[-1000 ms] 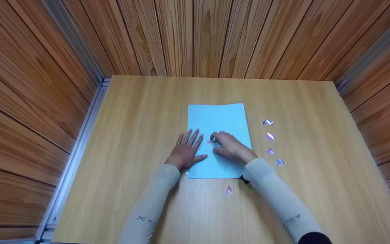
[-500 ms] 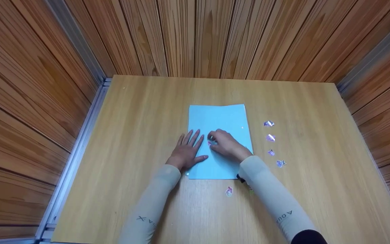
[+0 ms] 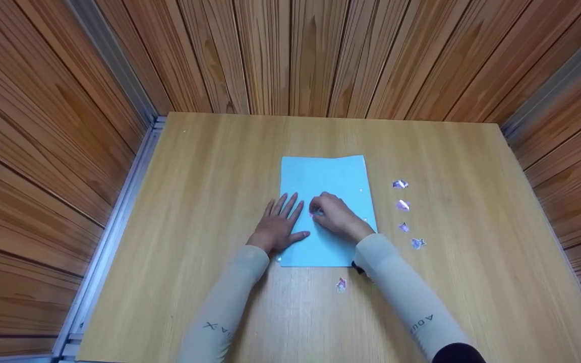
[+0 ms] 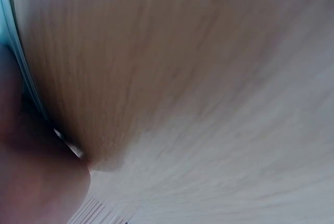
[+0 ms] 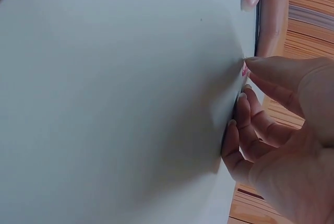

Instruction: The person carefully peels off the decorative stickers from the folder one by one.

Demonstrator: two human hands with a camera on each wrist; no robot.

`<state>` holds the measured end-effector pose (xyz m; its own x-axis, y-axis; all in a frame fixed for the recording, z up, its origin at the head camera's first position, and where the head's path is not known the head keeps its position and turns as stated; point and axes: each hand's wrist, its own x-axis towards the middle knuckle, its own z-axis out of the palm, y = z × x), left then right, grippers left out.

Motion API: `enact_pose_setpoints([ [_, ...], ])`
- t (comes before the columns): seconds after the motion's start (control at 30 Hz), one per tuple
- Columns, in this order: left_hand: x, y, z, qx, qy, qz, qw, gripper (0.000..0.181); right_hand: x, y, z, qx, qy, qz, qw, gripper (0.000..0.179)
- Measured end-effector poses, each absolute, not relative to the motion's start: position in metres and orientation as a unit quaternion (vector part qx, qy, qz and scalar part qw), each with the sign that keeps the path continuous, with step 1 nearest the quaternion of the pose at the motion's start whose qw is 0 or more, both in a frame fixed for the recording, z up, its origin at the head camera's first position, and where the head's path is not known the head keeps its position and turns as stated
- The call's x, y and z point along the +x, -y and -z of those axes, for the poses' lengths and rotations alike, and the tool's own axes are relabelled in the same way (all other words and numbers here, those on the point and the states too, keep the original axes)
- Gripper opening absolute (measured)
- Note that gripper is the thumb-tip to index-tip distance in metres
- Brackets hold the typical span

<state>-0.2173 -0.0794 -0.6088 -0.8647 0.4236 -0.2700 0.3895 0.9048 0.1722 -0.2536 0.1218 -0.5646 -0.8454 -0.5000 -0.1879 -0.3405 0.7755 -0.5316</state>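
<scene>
A light blue booklet or folder (image 3: 321, 174) lies flat on the wooden table. My left hand (image 3: 276, 229) rests on its left side, fingers straight and spread, thumb pointing right. Over the middle of the booklet, my right hand (image 3: 338, 214) has curled fingers and pinches a small pink sticker (image 5: 244, 69) between thumb and forefinger, against the surface. The fingers mostly cover that sticker in the head view. In the left wrist view only part of the left hand (image 4: 42, 187) and blurred table show.
Several shiny purple stickers, such as the top one (image 3: 400, 184), lie in a column right of the booklet. Another pinkish sticker (image 3: 341, 285) lies in front of it. A greenish piece is partly hidden by the right sleeve (image 3: 411, 292). Wood-panelled walls (image 3: 310, 55) enclose the table.
My right hand has shifted slightly left and closed its fingertips over the pink sticker, now mostly covered. The left hand has stayed in place.
</scene>
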Motion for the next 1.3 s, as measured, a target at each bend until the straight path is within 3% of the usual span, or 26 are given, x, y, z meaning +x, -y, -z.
enact_pose_setpoints([
  [0.33, -0.2176, 0.0785, 0.6068, 0.201, -0.962, -0.064, 0.176, 0.089, -0.2551, -0.1227, 0.5659, -0.206, -0.925, 0.274, 0.164, 0.027],
  [1.17, -0.2157, 0.0791, 0.6041, 0.205, -0.963, -0.055, 0.167, 0.088, -0.2613, -0.1227, 0.5627, -0.233, -0.921, 0.258, 0.177, 0.012],
  [1.3, -0.2178, 0.0781, 0.6053, 0.200, -0.961, -0.064, 0.179, 0.089, -0.2613, -0.1223, 0.5635, -0.229, -0.921, 0.259, 0.179, 0.019],
])
